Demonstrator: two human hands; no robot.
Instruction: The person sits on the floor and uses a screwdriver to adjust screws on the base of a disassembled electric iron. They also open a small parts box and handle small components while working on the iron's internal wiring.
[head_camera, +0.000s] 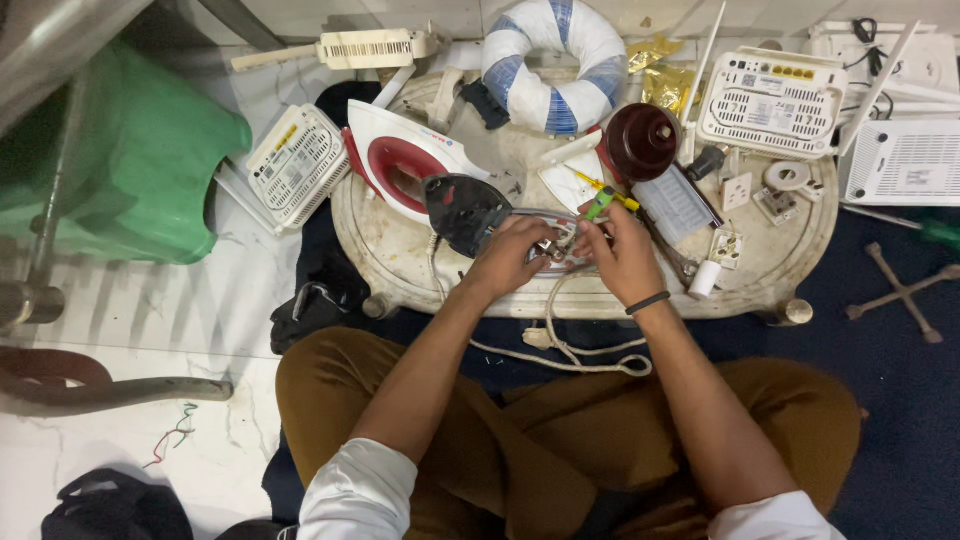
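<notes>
- Low and oval, the cream work table sat on a dark blue mat over pale marble floor, and you sat cross-legged at its 6 o'clock edge in brown trousers.
- Your left hand rested on the opened iron base at the table's centre, fingers pinched narrowly on a small metal part there.
- Your right hand, with a black band at the wrist, pressed on the same base from 3 o'clock and was closed around a green-handled screwdriver, whose handle stuck out toward 12 o'clock.
- The iron's dark cover plate lay touching the base at 10 o'clock.
- A white braided cord ran from the base over the table's 6 o'clock edge and looped on your lap.
- The white and red iron shell lay at 10 o'clock.
- A blue and white cloth ring stood at 12 o'clock.
- A white router lay at 2 o'clock, beside a maroon round cap.
- A green plastic stool stood off the table at 9 o'clock.
</notes>
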